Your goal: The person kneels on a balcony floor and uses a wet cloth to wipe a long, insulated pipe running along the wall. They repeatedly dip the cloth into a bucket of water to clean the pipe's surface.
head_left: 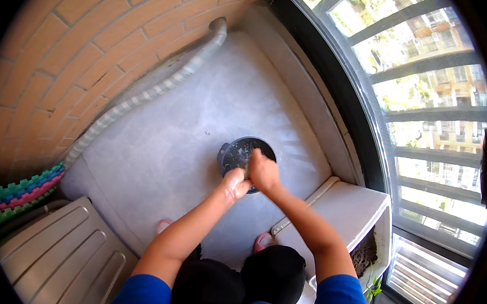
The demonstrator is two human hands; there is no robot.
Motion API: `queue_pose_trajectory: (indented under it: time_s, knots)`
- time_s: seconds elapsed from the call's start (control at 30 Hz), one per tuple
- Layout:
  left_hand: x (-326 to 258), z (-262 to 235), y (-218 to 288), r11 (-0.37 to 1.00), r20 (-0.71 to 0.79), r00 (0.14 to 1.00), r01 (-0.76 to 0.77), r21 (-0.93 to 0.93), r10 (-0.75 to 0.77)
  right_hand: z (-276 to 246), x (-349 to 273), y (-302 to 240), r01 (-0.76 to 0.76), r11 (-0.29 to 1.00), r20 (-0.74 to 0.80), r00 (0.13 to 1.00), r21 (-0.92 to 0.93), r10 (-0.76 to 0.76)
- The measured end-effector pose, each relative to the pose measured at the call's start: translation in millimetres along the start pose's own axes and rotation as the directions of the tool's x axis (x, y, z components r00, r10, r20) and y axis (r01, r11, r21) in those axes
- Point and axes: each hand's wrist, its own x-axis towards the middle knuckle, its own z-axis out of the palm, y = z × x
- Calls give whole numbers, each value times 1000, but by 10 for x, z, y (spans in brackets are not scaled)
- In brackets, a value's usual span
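the dark round tub (250, 138) sits on the grey floor (161, 136), and both our hands are over its near side. our right hand (263, 169) is curled up tight, and our left hand (235, 183) is bent in close below it, with white suds (230, 194) by the wrist. a small greenish thing (246, 170) peeks out between them, over the tub, and both hands seem closed on it. our fingers hide most of it, so we can't tell what it is. white specks (241, 148) show inside the tub, maybe foam. it looks like we are rubbing or squeezing. to do that well, we should stay low over the tub's middle so drips fall in, hold firm because suds are slippery, and turn the thing so every side gets a go.
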Motion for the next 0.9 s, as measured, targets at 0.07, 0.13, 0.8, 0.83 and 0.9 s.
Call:
queue_pose_trajectory:
  time_s: [0.07,0.13,0.8,0.83,0.9]
  knots:
    - [-199,285,-29,987,-51,989,134,-84,-138,138,39,311,-124,991,68,990,48,120]
    - [-226,292,27,965,-134,966,199,-169,-223,280,41,336,-141,990,83,987,17,139]
    - [-781,299,-49,856,-210,968,-12,517,141,275,-62,212,62,996,127,989,62,-70]
    - [-784,256,-49,803,-180,964,-50,595,193,342,-37,192,30,999,161,986,26,-34]
    - [-722,96,-11,496,36,910,-258,829,413,365,-16,275,30,1000,195,980,8,-31]
